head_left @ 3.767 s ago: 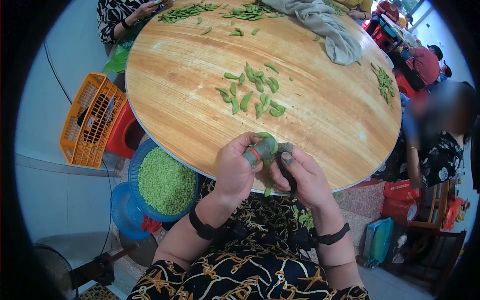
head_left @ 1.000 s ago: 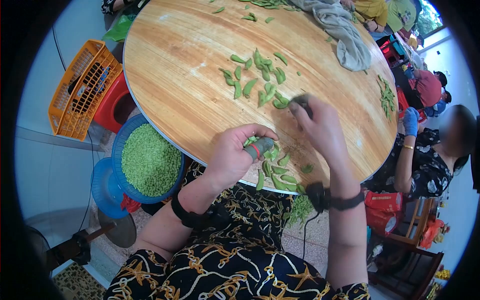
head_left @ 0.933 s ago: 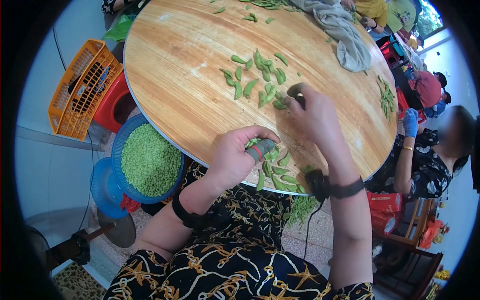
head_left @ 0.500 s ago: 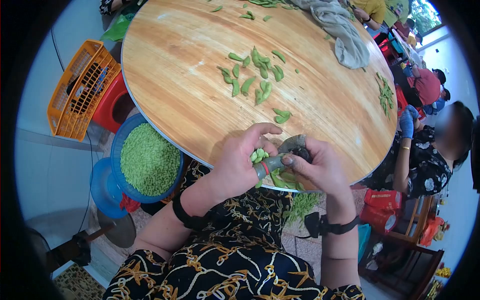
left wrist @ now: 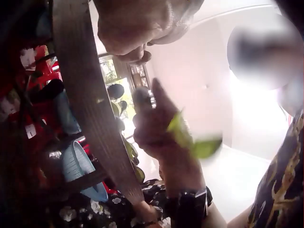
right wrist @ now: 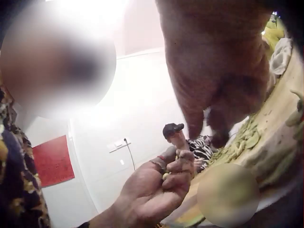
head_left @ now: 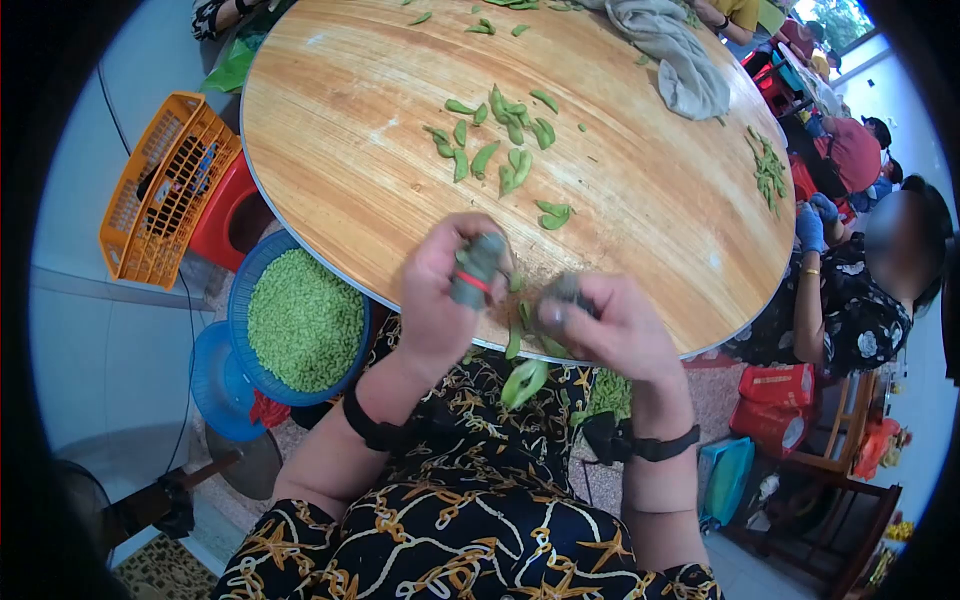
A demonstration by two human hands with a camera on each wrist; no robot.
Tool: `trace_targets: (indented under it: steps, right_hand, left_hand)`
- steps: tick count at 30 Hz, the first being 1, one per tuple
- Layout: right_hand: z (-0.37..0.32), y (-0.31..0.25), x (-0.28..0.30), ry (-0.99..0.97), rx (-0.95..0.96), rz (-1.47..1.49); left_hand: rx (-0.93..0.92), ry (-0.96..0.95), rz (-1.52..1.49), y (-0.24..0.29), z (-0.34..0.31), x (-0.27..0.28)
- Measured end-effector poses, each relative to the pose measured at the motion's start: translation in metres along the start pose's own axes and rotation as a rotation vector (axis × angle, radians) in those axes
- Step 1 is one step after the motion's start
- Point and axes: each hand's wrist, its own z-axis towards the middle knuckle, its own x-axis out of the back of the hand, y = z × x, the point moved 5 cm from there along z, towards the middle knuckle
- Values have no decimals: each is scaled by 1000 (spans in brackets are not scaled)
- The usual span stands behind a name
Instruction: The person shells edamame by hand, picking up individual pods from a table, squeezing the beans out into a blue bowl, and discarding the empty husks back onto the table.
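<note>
My left hand (head_left: pixel 440 295), its thumb in a grey-green cover with a red band, is curled above the table's near edge. In the right wrist view, pale shelled green soybeans (right wrist: pixel 166 176) show between its fingers. To its right my right hand (head_left: pixel 625 330), blurred, has dark covers on thumb and finger; no bean shows between their tips in the left wrist view. A split soybean pod (head_left: pixel 524 383) is in the air below the table edge, over the patterned clothing. Several pods (head_left: pixel 513 330) lie at the edge between the hands.
Loose pods (head_left: pixel 510 115) are scattered over the round wooden table (head_left: pixel 340 190). A blue basket (head_left: pixel 240 330) full of shelled beans stands at lower left, beside an orange crate (head_left: pixel 150 200). A grey cloth (head_left: pixel 690 85) lies at the far side. A person in blue gloves (head_left: pixel 810 235) sits at right.
The right hand reached to the pods on the table, came back to the left hand, then drew away rightward. The left hand has closed around its beans. A split pod now drops past the edge.
</note>
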Motion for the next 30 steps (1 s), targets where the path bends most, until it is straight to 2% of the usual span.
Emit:
trace_targets:
  steps: [1,2,3,4,6,8,12,14,15,16,18,19,20,23,24,25,27,30]
  right_hand:
    - [7,-4,12,203,57,-333]
    - [15,-8,13,201,51,-330]
    - [22,-21,20,371,66,-690]
    - [28,-35,23,538,82,-1051]
    - [44,-35,22,520,65,-1117]
    - [59,-21,21,472,20,-1268]
    - [46,-19,33,528,-12,-1251]
    - [35,-6,51,534,-62,-581]
    - [29,6,48,425,-136,-55]
    - [22,6,44,427,-135,-54]
    - [10,16,24,321,-194,642]
    - [7,25,14,227,-208,833]
    - [5,27,7,171,-198,865]
    - [-4,22,-6,178,-181,923]
    - [-5,23,-8,151,-168,799]
    - [-7,23,-10,126,-154,673]
    - [-12,15,-16,127,-99,637]
    - [-17,8,-17,87,-41,625]
  left_hand:
    - [1,2,0,2,2,2]
    - [93,27,-52,0,2,4]
    - [180,48,-106,-2,3,5]
    - [179,48,-107,-4,4,5]
    - [311,45,-88,-17,3,5]
    - [356,19,-67,-13,1,3]
    - [440,-62,-5,-14,-3,3]
    - [420,-67,19,-16,-5,-4]
    - [402,-79,45,-18,-5,-8]
    - [403,-80,46,-21,-4,-10]
    - [273,-161,90,-21,-2,-16]
    - [275,-162,91,-20,-2,-18]
    - [291,-187,56,-20,-2,-21]
    - [307,-231,-48,-27,-5,-14]
    - [308,-257,-122,-28,-6,-12]
    - [307,-258,-118,-30,-6,-13]
    - [150,-140,-21,-24,-4,-12]
    - [229,-133,56,-19,-7,-11]
